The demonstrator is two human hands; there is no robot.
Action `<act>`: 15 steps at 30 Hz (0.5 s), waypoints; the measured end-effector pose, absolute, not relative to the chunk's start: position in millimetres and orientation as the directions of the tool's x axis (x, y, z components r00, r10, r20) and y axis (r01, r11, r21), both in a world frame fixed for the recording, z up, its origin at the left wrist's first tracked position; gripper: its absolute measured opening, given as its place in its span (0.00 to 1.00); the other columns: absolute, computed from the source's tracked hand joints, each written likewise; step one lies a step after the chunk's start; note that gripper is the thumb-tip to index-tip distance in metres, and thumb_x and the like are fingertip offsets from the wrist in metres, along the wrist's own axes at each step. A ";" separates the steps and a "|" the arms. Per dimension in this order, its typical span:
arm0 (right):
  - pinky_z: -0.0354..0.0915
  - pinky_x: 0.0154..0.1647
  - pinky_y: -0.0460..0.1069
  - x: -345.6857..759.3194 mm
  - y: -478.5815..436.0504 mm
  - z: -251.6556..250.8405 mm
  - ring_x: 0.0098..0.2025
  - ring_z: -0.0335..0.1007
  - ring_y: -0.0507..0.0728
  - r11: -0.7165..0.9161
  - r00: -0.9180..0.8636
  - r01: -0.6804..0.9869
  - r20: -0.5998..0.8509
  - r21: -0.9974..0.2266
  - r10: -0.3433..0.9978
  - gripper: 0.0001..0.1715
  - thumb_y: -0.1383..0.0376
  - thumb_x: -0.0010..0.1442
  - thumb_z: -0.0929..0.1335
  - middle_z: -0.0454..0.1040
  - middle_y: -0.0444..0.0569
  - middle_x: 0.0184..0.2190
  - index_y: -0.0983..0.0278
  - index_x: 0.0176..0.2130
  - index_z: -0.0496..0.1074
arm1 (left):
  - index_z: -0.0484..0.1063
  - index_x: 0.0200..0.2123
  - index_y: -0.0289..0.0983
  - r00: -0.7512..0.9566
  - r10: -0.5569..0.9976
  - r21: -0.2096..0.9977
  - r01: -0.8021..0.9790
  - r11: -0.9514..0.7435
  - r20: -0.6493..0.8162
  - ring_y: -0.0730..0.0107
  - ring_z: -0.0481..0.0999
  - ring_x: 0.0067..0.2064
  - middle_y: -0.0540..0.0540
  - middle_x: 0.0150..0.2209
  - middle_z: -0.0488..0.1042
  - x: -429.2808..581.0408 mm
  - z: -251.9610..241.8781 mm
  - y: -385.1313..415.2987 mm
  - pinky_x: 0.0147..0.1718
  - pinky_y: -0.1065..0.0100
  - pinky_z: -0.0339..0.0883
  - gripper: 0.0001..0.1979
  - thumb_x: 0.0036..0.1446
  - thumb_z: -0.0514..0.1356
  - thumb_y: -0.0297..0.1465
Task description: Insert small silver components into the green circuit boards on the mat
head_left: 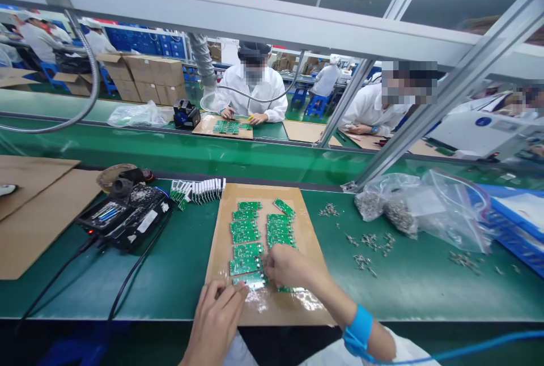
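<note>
Two columns of green circuit boards (246,251) lie on a brown cardboard sheet (225,207) in front of me. My left hand (219,315) rests at the sheet's near left edge, fingers extended loosely, fingertips at the nearest board (250,281) of the left column. Reaching in from the right, my right hand (287,267) has its fingers pinched together between the columns, by the right edges of the near boards. What the pinch holds, if anything, is hidden. A blue wrist strap (358,331) circles my right wrist. My right hand covers part of the right column.
Small metal parts (372,241) lie in loose piles on the green bench, right of the sheet. Clear bags (399,213) of parts and a blue tray (518,230) stand farther right. A black soldering unit (127,216) with cables sits left, near white-edged boards (199,190). Co-workers sit opposite.
</note>
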State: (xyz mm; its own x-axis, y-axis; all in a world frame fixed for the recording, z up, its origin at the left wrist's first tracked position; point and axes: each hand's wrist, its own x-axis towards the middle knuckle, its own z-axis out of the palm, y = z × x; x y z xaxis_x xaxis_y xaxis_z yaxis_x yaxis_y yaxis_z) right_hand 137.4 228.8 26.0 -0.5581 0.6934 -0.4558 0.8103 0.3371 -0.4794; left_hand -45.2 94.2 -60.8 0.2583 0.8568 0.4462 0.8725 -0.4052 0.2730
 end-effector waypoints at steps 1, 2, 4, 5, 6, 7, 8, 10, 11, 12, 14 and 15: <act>0.58 0.24 0.44 135.5 231.0 26.4 0.22 0.69 0.52 0.342 -0.560 0.812 -0.470 -0.473 0.682 0.17 0.76 0.50 0.65 0.73 0.44 0.16 0.63 0.15 0.70 | 0.74 0.51 0.42 0.255 0.856 0.274 0.873 -0.404 0.450 0.65 0.73 0.40 0.50 0.46 0.80 -45.2 -61.1 94.2 0.37 0.65 0.68 0.13 0.68 0.55 0.26; 0.59 0.24 0.44 133.7 233.0 26.8 0.22 0.70 0.52 0.347 -0.562 0.815 -0.485 -0.464 0.670 0.17 0.75 0.50 0.65 0.74 0.45 0.16 0.63 0.15 0.71 | 0.75 0.51 0.42 0.250 0.856 0.275 0.874 -0.400 0.452 0.65 0.73 0.40 0.50 0.46 0.81 -45.1 -61.1 94.1 0.38 0.65 0.68 0.12 0.68 0.55 0.27; 0.59 0.24 0.45 131.1 236.7 27.9 0.23 0.71 0.53 0.363 -0.565 0.819 -0.514 -0.445 0.646 0.17 0.74 0.51 0.66 0.75 0.46 0.17 0.63 0.15 0.72 | 0.75 0.50 0.43 0.242 0.858 0.281 0.875 -0.395 0.453 0.65 0.73 0.40 0.50 0.46 0.81 -44.6 -60.7 93.6 0.37 0.65 0.67 0.12 0.68 0.55 0.27; 0.59 0.23 0.45 130.3 238.5 28.6 0.24 0.71 0.53 0.373 -0.568 0.819 -0.527 -0.436 0.632 0.16 0.74 0.51 0.66 0.75 0.46 0.18 0.63 0.16 0.73 | 0.75 0.50 0.43 0.239 0.859 0.284 0.874 -0.393 0.452 0.65 0.73 0.40 0.50 0.45 0.81 -44.2 -60.3 93.2 0.37 0.65 0.67 0.12 0.68 0.55 0.27; 0.59 0.23 0.45 129.8 240.3 29.4 0.24 0.71 0.53 0.384 -0.573 0.818 -0.539 -0.429 0.618 0.15 0.73 0.51 0.67 0.76 0.46 0.18 0.63 0.17 0.74 | 0.75 0.51 0.43 0.235 0.861 0.288 0.875 -0.389 0.451 0.65 0.73 0.40 0.50 0.45 0.81 -43.7 -60.0 92.9 0.37 0.65 0.67 0.12 0.68 0.55 0.27; 0.59 0.23 0.45 129.5 242.1 30.0 0.24 0.71 0.53 0.394 -0.577 0.816 -0.552 -0.424 0.602 0.15 0.73 0.51 0.67 0.76 0.46 0.19 0.63 0.18 0.75 | 0.74 0.51 0.43 0.231 0.864 0.293 0.875 -0.386 0.447 0.65 0.73 0.41 0.51 0.44 0.81 -43.3 -59.7 92.5 0.37 0.65 0.66 0.12 0.68 0.55 0.28; 0.59 0.23 0.45 129.1 243.7 30.5 0.24 0.71 0.53 0.402 -0.579 0.815 -0.568 -0.417 0.585 0.14 0.72 0.52 0.67 0.76 0.46 0.19 0.64 0.19 0.76 | 0.74 0.51 0.42 0.228 0.867 0.298 0.875 -0.382 0.443 0.65 0.72 0.41 0.51 0.44 0.81 -42.9 -59.5 92.3 0.37 0.65 0.66 0.12 0.69 0.55 0.28; 0.59 0.23 0.45 128.1 246.5 30.9 0.25 0.71 0.54 0.412 -0.573 0.819 -0.602 -0.398 0.557 0.12 0.71 0.52 0.68 0.77 0.47 0.20 0.64 0.21 0.78 | 0.73 0.52 0.42 0.221 0.874 0.309 0.874 -0.374 0.433 0.66 0.72 0.41 0.51 0.44 0.80 -42.2 -59.2 92.1 0.38 0.65 0.65 0.12 0.69 0.55 0.28; 0.59 0.23 0.45 127.3 247.5 30.7 0.25 0.72 0.54 0.414 -0.564 0.825 -0.618 -0.385 0.548 0.11 0.71 0.52 0.68 0.78 0.47 0.21 0.65 0.22 0.79 | 0.73 0.53 0.41 0.218 0.877 0.315 0.874 -0.371 0.427 0.66 0.72 0.41 0.51 0.44 0.80 -41.9 -59.1 92.0 0.38 0.65 0.65 0.12 0.69 0.55 0.28; 0.59 0.23 0.45 126.3 248.2 30.5 0.26 0.73 0.55 0.415 -0.552 0.832 -0.632 -0.368 0.544 0.10 0.70 0.51 0.69 0.78 0.48 0.21 0.65 0.22 0.80 | 0.73 0.53 0.41 0.218 0.880 0.320 0.872 -0.370 0.422 0.66 0.72 0.41 0.51 0.45 0.80 -41.6 -58.8 92.0 0.38 0.65 0.65 0.12 0.69 0.55 0.28; 0.59 0.23 0.45 124.4 248.8 30.1 0.27 0.74 0.56 0.420 -0.532 0.842 -0.648 -0.338 0.545 0.10 0.70 0.52 0.69 0.79 0.50 0.23 0.66 0.24 0.81 | 0.73 0.53 0.41 0.218 0.883 0.328 0.870 -0.369 0.415 0.66 0.71 0.41 0.51 0.45 0.80 -41.0 -57.9 91.8 0.38 0.65 0.64 0.13 0.69 0.54 0.28; 0.59 0.24 0.45 123.5 248.7 30.2 0.28 0.74 0.56 0.423 -0.525 0.845 -0.651 -0.326 0.548 0.10 0.70 0.53 0.68 0.80 0.50 0.24 0.66 0.25 0.81 | 0.73 0.53 0.42 0.216 0.886 0.332 0.869 -0.366 0.411 0.65 0.71 0.41 0.51 0.45 0.80 -40.6 -57.2 91.7 0.39 0.64 0.64 0.13 0.69 0.54 0.28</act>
